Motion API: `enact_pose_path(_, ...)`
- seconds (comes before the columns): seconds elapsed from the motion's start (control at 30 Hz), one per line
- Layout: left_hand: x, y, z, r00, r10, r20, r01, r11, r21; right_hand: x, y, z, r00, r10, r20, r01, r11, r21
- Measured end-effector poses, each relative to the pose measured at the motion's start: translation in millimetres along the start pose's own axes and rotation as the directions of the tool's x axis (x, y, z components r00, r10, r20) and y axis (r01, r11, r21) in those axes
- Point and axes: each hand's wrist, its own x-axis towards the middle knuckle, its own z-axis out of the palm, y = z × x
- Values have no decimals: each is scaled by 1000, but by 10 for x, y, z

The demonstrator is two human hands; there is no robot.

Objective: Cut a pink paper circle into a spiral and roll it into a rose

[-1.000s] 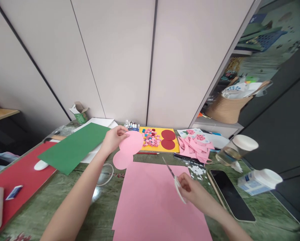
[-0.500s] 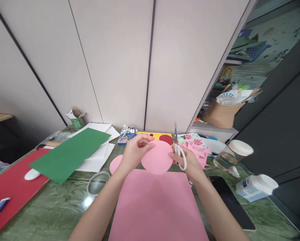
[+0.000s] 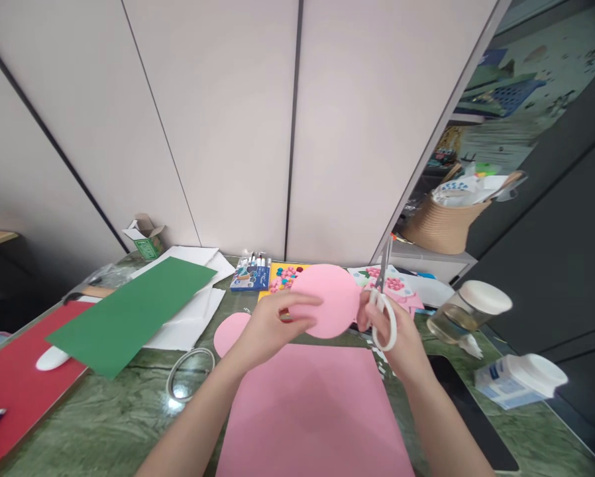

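- Left hand (image 3: 272,326): thumb and fingers parted, laid across the left part of the flat, round, pink paper-like disc (image 3: 334,295).
- Right hand (image 3: 399,334): closed on white-handled metal scissors (image 3: 379,285), blades up; fingertips at disc's right edge.
- Disc: between hands, raised above the desk (image 3: 103,427).
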Motion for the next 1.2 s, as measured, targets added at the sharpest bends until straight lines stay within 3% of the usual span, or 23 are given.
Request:
enact_pose_path(0.07,8,-26,1,986,26,-164,-26,1000,3,-35,-8,-29,998,-6,59,6,1000,-6)
enact_pose_path(0.17,14,-45,-19,932,65,-356,-59,998,26,-97,-49,-46,980,22,196,-1,994,-109)
enact_pose_path(0.33,8,-28,-27,862,90,-500,-93,996,18,-176,-168,60,953,99,287,-25,968,-251)
enact_pose_path(0.53,4,-30,25,852,68,-519,-97,995,-28,-233,-226,161,936,108,336,-23,969,-245)
enact_pose_path(1.2,-59,13,94,860,47,-509,-91,994,-61,-264,-244,138,942,117,315,-42,971,-237)
